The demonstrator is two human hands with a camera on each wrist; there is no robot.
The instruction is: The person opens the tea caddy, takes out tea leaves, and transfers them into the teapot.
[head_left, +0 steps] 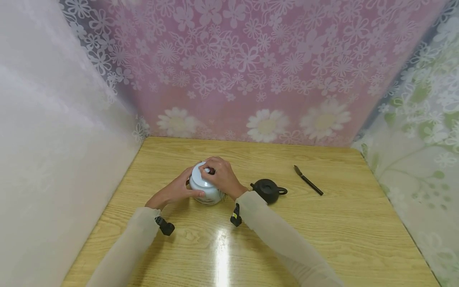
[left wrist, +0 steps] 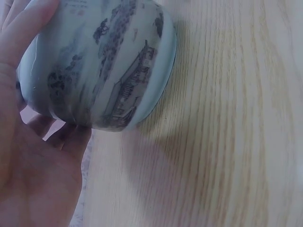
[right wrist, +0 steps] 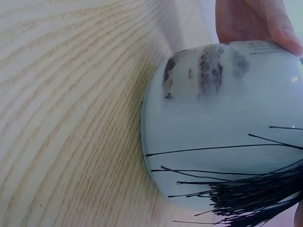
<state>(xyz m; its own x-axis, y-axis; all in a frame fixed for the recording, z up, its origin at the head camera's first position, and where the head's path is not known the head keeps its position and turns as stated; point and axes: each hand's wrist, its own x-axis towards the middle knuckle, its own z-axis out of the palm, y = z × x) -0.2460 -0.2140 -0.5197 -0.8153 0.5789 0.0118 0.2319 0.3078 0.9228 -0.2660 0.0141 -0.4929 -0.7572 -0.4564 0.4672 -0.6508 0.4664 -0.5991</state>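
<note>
A white lidded porcelain jar (head_left: 208, 195) with a dark painted landscape stands on the wooden table. My left hand (head_left: 178, 188) holds it from the left, thumb across the front. In the left wrist view, that hand's fingers (left wrist: 75, 142) reach around behind the jar. My right hand (head_left: 224, 175) is curled at the jar's upper right, its thumb and fingertips over the lid (head_left: 198, 177). It grips a brush with a dark handle, mostly hidden in the hand. Its black bristles (right wrist: 255, 196) hang along the jar's side, a few stray ones spread out.
A small black teapot (head_left: 267, 190) stands just right of my right wrist. Further right lies a slim dark brush (head_left: 308, 180), its handle towards me. Flowered cloth (head_left: 251, 79) rises behind the table (head_left: 340, 239), and pale cloth borders both sides.
</note>
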